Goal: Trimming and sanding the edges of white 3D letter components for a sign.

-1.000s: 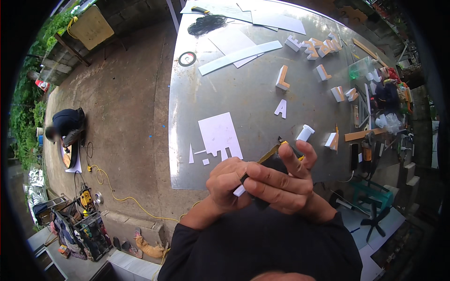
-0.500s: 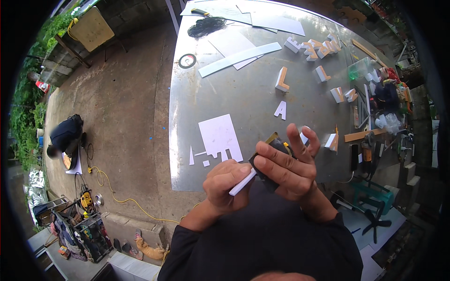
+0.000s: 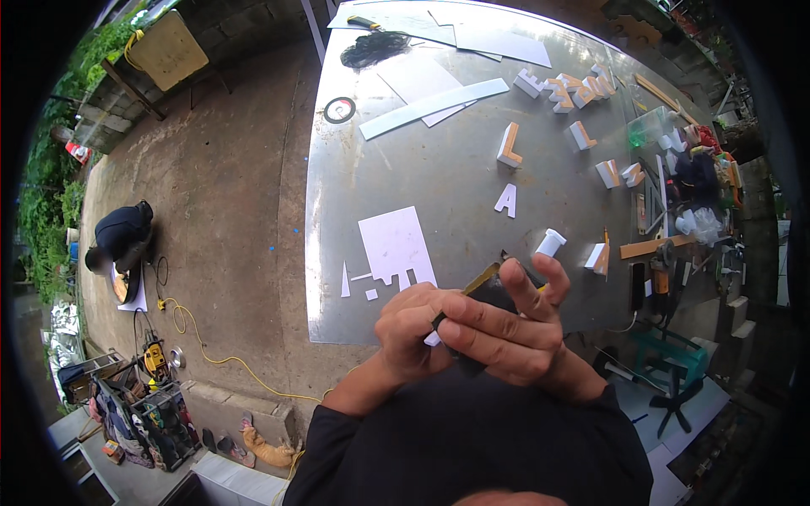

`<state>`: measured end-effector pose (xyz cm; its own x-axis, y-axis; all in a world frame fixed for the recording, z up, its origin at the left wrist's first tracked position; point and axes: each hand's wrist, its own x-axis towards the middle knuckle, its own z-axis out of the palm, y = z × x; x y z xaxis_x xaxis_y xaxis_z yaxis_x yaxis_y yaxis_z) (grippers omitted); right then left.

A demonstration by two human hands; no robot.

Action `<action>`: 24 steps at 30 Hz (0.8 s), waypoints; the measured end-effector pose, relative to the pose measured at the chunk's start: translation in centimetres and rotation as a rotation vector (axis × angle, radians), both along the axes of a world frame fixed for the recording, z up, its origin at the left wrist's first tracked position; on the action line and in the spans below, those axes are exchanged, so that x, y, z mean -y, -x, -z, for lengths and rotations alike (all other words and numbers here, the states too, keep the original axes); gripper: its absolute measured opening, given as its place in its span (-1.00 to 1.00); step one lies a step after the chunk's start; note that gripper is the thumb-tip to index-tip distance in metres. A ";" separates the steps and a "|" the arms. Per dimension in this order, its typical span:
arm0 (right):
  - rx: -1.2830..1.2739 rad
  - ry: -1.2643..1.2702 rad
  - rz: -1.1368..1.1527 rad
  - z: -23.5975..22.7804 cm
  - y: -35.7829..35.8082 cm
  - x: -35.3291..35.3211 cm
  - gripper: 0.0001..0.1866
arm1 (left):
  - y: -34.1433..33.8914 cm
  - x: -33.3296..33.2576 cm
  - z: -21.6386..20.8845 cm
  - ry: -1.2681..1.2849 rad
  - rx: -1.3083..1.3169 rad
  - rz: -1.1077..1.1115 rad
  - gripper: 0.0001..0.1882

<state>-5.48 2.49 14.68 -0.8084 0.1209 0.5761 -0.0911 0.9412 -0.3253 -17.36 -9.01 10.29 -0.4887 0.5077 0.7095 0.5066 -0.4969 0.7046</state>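
White strip: light, thin, likely stiff, snappable; hold near ends. Left hand pinches it; right hand grasps cutter. Above tabletop.

Both forearms rise from the lower edge in dark sleeves, and the hands meet close together in front of the chest. The left hand is curled into a loose fist, and the right hand lies against it, fingers partly raised
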 end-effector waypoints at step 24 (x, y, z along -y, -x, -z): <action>0.025 0.037 -0.006 0.0 -0.1 -0.1 -0.71 | -0.2 -0.1 0.4 -0.001 0.024 -0.013 -0.67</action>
<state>-5.43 2.55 14.67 -0.8234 0.1364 0.5509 -0.0882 0.9281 -0.3617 -17.13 -8.95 9.87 -0.5118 0.5008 0.6981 0.4961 -0.4911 0.7160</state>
